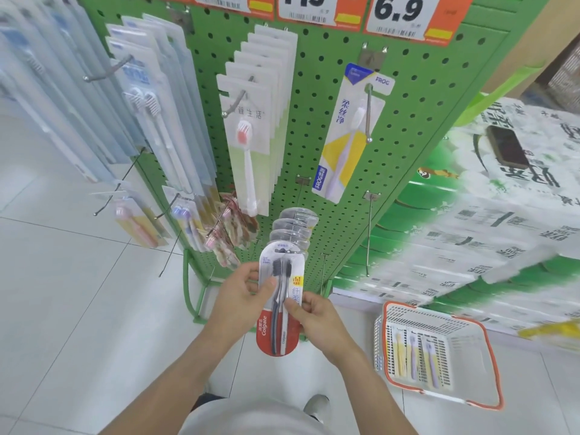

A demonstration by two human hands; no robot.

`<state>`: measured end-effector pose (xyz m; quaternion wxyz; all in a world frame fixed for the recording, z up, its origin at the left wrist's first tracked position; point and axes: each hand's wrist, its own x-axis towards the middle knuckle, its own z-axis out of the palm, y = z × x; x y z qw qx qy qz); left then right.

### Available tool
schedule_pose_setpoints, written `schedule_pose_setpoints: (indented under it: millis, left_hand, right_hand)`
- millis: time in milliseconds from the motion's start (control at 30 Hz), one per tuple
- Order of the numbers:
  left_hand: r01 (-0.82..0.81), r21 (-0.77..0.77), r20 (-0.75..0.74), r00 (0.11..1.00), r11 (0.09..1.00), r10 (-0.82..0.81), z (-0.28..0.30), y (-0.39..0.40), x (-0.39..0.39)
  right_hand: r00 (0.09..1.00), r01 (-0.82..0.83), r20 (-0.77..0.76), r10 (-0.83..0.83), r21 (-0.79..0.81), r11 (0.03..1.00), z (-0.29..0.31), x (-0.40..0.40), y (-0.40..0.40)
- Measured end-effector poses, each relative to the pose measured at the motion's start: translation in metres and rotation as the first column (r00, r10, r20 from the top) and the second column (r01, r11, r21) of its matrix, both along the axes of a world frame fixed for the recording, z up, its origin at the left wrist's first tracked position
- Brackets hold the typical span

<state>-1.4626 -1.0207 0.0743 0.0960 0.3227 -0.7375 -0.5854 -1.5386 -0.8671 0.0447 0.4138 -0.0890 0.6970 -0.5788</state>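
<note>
Colgate toothbrush pack (pixel 280 309) upright, long axis toward pegboard (pixel 329 152); left hand (pixel 238 296) and right hand (pixel 317 315) pinch its 2 edges.

A green pegboard rack (pixel 314 127) stands on a white tiled floor (pixel 69 293).

Your left grip (pixel 238 293) and right grip (pixel 317 315) cover both edges and the middle of the toothbrush pack (pixel 277 337); the fingers behind it are hidden. Can't tell if its top sits on a hook. Rear packs (pixel 295 224) show only their tops. Price tags (pixel 405 14) are cut off by the top edge. Far-left packs (pixel 47 89) are blurred, print unreadable. The dark object (pixel 508 152) on the bales (pixel 470 221) is too smeared to identify. The basket (pixel 433 311) mesh partly masks the packs inside (pixel 417 353).
</note>
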Motion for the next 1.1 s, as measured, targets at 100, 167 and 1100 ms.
schedule_pose_setpoints:
  millis: [100,167,1100]
  left_hand:
    - [0.004,-0.051,-0.007,1.0,0.999,-0.005,-0.006,-0.001,0.003]
    - [0.009,-0.075,-0.009,1.0,0.997,-0.01,-0.007,0.0,0.004]
    - [0.186,-0.37,0.031,0.982,0.91,-0.188,-0.032,-0.02,-0.051]
  right_hand:
    - [1.0,-0.017,-0.026,0.017,0.0,1.0,-0.004,0.0,-0.002]
    - [0.999,-0.017,-0.044,0.018,0.012,1.0,-0.005,-0.001,-0.003]
    - [0.76,0.249,-0.63,-0.162,0.052,0.967,0.013,-0.054,-0.044]
